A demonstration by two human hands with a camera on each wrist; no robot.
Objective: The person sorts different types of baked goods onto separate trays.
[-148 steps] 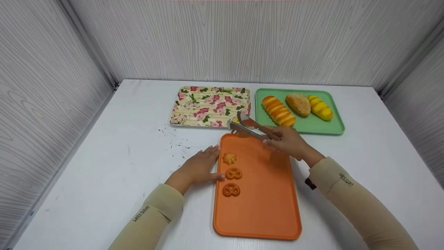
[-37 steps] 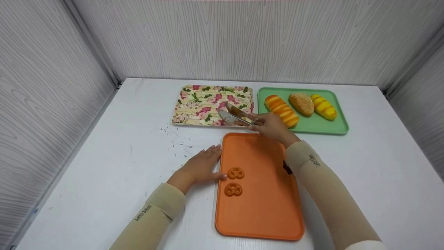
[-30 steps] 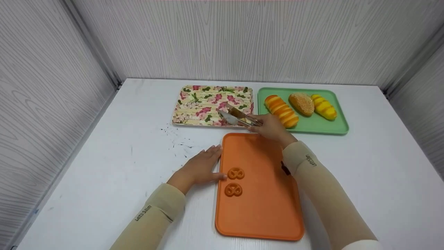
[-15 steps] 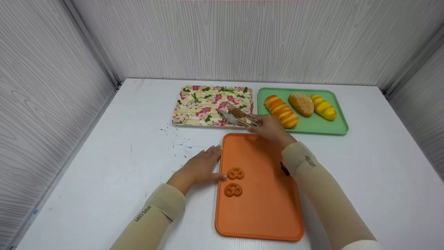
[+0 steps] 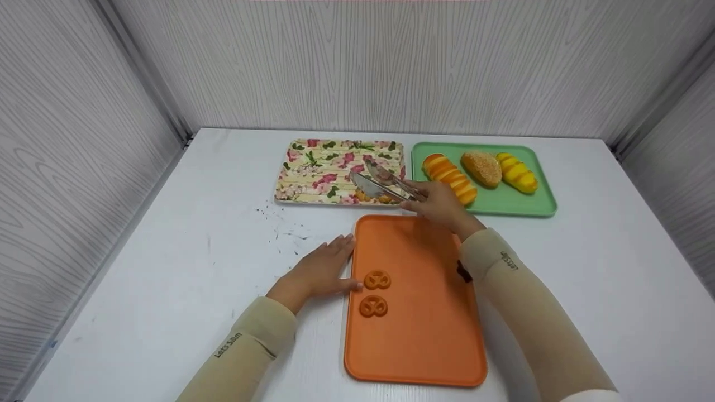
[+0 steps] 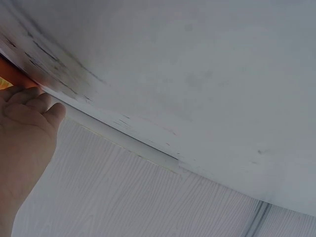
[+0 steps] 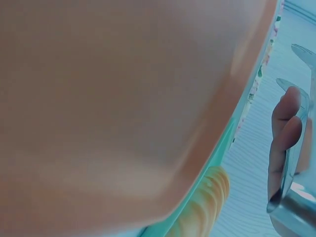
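My right hand (image 5: 441, 206) grips metal tongs (image 5: 370, 185) over the front right part of the flower-patterned tray (image 5: 313, 170). The tongs' arms are spread. Small golden cookies (image 5: 363, 196) lie just below them, partly hidden. In the right wrist view the fingers curl round the tongs (image 7: 296, 210). My left hand (image 5: 319, 269) lies at the left edge of the orange tray (image 5: 424, 335), fingers stretched along the outside and thumb on the rim. Near that thumb are two brown pretzel-shaped cookies (image 5: 377, 280), one in front of the other.
A green tray (image 5: 508, 206) at the back right bears an orange striped loaf (image 5: 449, 178), a seeded bun (image 5: 481, 168) and a yellow bread roll (image 5: 517, 173). Dark scuff marks spot the white table (image 5: 167, 268) left of the orange tray. Grey wood-grain walls (image 5: 368, 67) enclose the table.
The flower-shaped cookie is gone from the orange tray. My right hand has moved the tongs back over the flower-patterned tray; their arms have just parted, uncovering golden cookies. The left hand has stayed put.
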